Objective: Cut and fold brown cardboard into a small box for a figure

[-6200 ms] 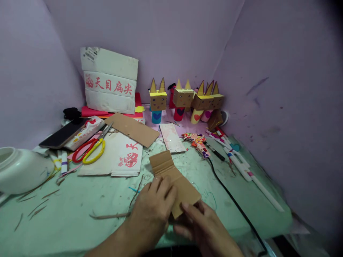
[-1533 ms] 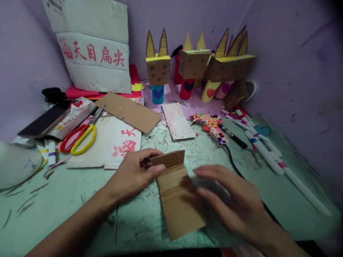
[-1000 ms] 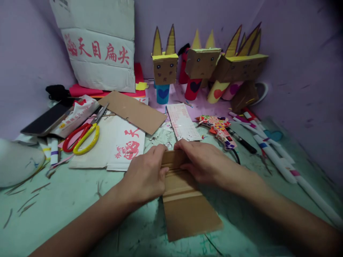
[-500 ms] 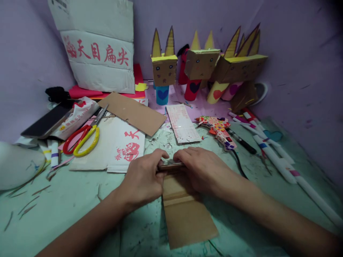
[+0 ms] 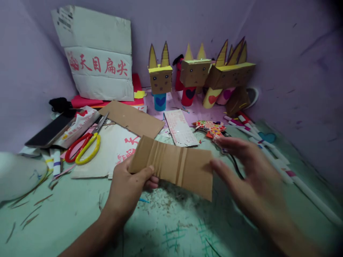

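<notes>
A creased strip of brown cardboard point(image 5: 197, 164) is held up over the green tabletop, with several fold lines across it. My left hand point(image 5: 131, 187) pinches its left part, thumb on top and fingers beneath. At the strip's right end, my right hand point(image 5: 249, 178) is spread and blurred by motion, its thumb close to the edge; whether it touches is unclear. Behind the strip lie a white printed cardboard piece point(image 5: 180, 128) and a flowered glue gun point(image 5: 210, 128), partly hidden by my right hand.
Scissors point(image 5: 87, 146) and a flat cardboard sheet point(image 5: 134, 119) lie on a white carton piece point(image 5: 93, 167) at left. Cardboard-headed figures point(image 5: 160, 84) stand at the back. Rolled paper sticks point(image 5: 308, 191) lie along the right, and a white rounded object point(image 5: 21, 175) sits at left.
The cardboard strip has been lifted and turned sideways, unfolded in my left hand. My right hand has let go of its grip and moved right, fingers opening. The view has tilted slightly.
</notes>
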{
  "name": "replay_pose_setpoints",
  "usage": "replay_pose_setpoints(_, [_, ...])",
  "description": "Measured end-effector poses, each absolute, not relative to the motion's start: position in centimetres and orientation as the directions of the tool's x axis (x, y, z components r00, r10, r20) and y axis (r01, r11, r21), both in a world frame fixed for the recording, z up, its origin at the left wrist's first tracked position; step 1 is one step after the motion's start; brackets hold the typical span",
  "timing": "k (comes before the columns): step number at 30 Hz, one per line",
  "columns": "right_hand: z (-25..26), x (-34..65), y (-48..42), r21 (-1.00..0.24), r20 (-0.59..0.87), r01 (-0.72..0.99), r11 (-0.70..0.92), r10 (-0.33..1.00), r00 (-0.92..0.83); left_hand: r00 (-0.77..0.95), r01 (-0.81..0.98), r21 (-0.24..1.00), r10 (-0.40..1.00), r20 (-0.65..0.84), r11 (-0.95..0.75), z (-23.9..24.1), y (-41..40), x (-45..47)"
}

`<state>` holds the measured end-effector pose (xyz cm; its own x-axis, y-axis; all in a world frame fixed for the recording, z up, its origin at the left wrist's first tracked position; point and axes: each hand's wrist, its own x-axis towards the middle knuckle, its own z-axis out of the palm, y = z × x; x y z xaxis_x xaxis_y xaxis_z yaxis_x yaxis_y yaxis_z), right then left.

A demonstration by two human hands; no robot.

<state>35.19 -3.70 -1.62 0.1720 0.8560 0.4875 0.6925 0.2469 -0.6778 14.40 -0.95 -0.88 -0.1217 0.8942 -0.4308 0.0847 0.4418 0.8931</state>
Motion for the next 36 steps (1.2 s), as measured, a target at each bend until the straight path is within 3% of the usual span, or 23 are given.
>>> replay_pose_setpoints(1, [-1.6,34.7,-4.8,-0.563,0.576,0.778,0.28,0.807,0.127,-0.133,-0.025,0.867,0.858,-0.496,0.497,-0.8,-1.3,14.7])
replay_pose_setpoints(3, [-2.1,33.3,-6.6,-0.381,0.609,0.838,0.391,0.788,-0.091,-0.115,-0.159,0.803,0.797,-0.593,0.575,-1.1,-2.2,15.4])
replay_pose_setpoints(5, [-2.9,31.8,-7.3,-0.24,0.564,0.805,0.543,0.753,-0.339,-0.049,-0.177,0.778,0.784,-0.619,0.603,-1.8,-3.4,15.8])
replay_pose_setpoints(8, [-3.7,30.5,-6.4,-0.165,0.478,0.839,0.518,0.786,-0.392,0.103,-0.085,0.79,0.794,-0.599,0.607,-3.4,-5.4,15.1])
replay_pose_setpoints(11, [-4.1,31.0,-5.2,-0.225,0.487,0.767,0.601,0.751,-0.446,0.331,0.138,0.794,0.728,-0.601,0.593,-4.1,-7.1,12.9])
replay_pose_setpoints(13, [-4.5,32.0,-5.1,-0.321,0.518,0.648,0.691,0.701,-0.49,0.477,0.35,0.845,0.699,-0.532,0.405,-3.7,-7.7,11.1])
replay_pose_setpoints(14, [-4.9,32.5,-5.2,-0.374,0.539,0.581,0.723,0.68,-0.498,0.406,0.468,0.847,0.789,-0.46,0.253,-3.3,-7.8,10.5])
replay_pose_setpoints(15, [-5.3,33.0,-5.4,-0.425,0.551,0.521,0.741,0.668,-0.501,0.287,0.581,0.809,0.907,-0.308,0.091,-3.0,-7.8,10.1])
replay_pose_setpoints(17, [-6.0,33.7,-5.8,-0.51,0.543,0.443,0.737,0.676,-0.498,0.241,0.719,0.658,0.968,0.066,-0.224,-2.7,-7.3,10.1])
replay_pose_setpoints(19, [-6.4,34.1,-6.3,-0.561,0.495,0.435,0.704,0.707,-0.505,0.43,0.695,0.489,0.85,0.305,-0.527,-3.0,-6.7,10.9])
replay_pose_setpoints(21, [-6.2,34.2,-6.8,-0.561,0.445,0.483,0.672,0.737,-0.509,0.625,0.59,0.367,0.694,0.357,-0.719,-3.9,-6.1,12.0])
replay_pose_setpoints(23, [-5.7,34.2,-7.6,-0.523,0.42,0.551,0.65,0.76,-0.496,0.705,0.539,0.314,0.623,0.339,-0.781,-4.7,-5.7,12.8])
replay_pose_setpoints(29, [-5.5,33.6,-10.1,-0.492,0.441,0.702,0.515,0.843,-0.309,0.728,0.501,0.306,0.585,0.357,-0.809,-5.4,-5.4,12.9])
replay_pose_setpoints(36, [-6.4,32.6,-10.1,-0.437,0.486,0.773,0.459,0.844,-0.227,0.768,0.425,0.389,0.553,0.322,-0.817,-3.7,-4.3,13.1])
